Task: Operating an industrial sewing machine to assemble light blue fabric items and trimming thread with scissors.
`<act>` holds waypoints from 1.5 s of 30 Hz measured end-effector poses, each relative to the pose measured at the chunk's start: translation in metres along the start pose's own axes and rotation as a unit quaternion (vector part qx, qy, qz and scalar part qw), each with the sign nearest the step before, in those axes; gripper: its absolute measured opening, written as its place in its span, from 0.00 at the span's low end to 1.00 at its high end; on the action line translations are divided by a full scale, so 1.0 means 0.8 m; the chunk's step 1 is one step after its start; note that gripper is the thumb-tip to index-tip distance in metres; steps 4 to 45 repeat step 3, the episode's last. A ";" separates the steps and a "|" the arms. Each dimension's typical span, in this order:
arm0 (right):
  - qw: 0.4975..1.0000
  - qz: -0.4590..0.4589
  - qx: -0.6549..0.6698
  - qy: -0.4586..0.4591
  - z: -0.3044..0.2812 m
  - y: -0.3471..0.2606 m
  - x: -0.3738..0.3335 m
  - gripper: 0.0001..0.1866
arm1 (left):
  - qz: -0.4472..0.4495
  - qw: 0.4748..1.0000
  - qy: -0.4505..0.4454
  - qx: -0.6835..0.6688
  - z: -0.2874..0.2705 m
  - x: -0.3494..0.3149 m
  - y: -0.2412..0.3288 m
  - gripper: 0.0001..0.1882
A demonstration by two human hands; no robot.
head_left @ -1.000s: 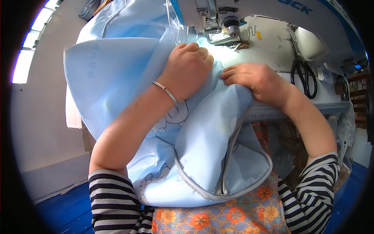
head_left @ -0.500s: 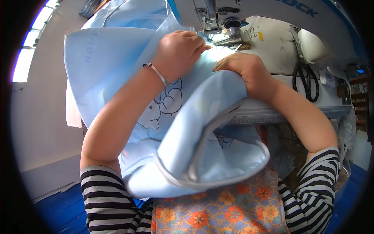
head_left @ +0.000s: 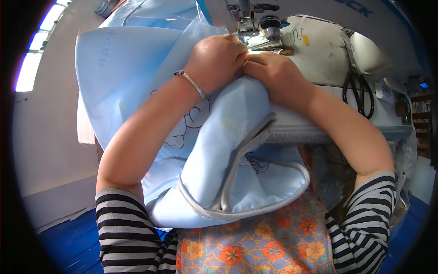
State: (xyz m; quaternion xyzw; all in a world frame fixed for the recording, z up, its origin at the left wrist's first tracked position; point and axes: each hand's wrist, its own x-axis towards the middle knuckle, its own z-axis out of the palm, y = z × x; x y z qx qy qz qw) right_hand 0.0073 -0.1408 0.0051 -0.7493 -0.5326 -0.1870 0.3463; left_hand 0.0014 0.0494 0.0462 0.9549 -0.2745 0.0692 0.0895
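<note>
A large piece of light blue fabric (head_left: 228, 123) with grey edging and outlined animal drawings lies bunched under both hands and hangs over the table's front edge. My left hand (head_left: 218, 58) is closed on its far part, close in front of the sewing machine's needle area. Right beside it, my right hand (head_left: 278, 75) pinches the fabric too, and the two hands' fingertips meet. The fingertips and the exact edge they grip are partly hidden. Just beyond the fingers stands the sewing machine (head_left: 310, 11), its presser foot hidden behind my hands.
Black-handled scissors (head_left: 358, 93) lie on the right of the table. A ruler strip (head_left: 301, 136) runs along the front edge. Behind are a white rounded part (head_left: 367, 52) and a small yellow tag (head_left: 305, 40). More blue fabric (head_left: 150, 16) is heaped at the far left.
My right hand has moved left and slightly away from me, up against my left hand. The rolled part of the fabric has shifted left with it.
</note>
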 end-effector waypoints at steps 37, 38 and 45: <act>0.996 0.043 -0.036 -0.075 -0.003 -0.007 -0.009 0.16 | 0.017 1.000 -0.001 -0.008 0.003 -0.005 0.000 0.10; 0.996 0.043 -0.036 -0.075 -0.003 -0.007 -0.009 0.16 | 0.017 1.000 -0.001 -0.008 0.003 -0.005 0.000 0.10; 0.996 0.043 -0.036 -0.075 -0.003 -0.007 -0.009 0.16 | 0.017 1.000 -0.001 -0.008 0.003 -0.005 0.000 0.10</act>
